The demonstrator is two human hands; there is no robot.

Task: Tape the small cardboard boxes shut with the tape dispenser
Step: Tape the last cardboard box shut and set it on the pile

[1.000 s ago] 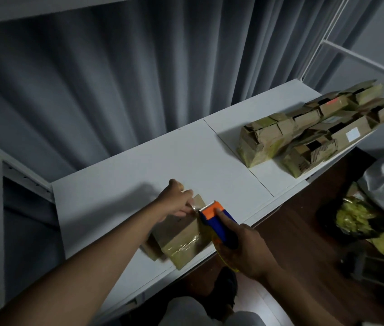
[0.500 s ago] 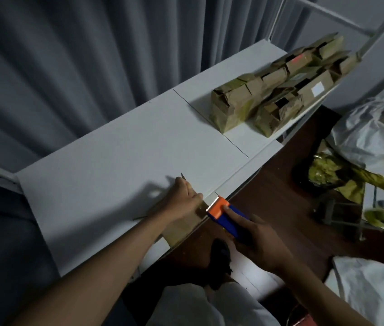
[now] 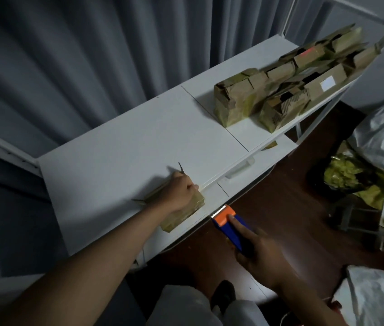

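Several open boxes (image 3: 287,81) far along shelf (image 3: 120,156), curtain (image 3: 92,55) behind

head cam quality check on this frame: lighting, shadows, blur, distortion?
Head view: dim overall, with the white table the brightest surface. The left hand on the small box casts a soft shadow up and to the left. The right hand and the tape dispenser look slightly smeared by motion. Wide-angle bowing shows at the edges, in the curtain folds and rack poles. No strong glare.
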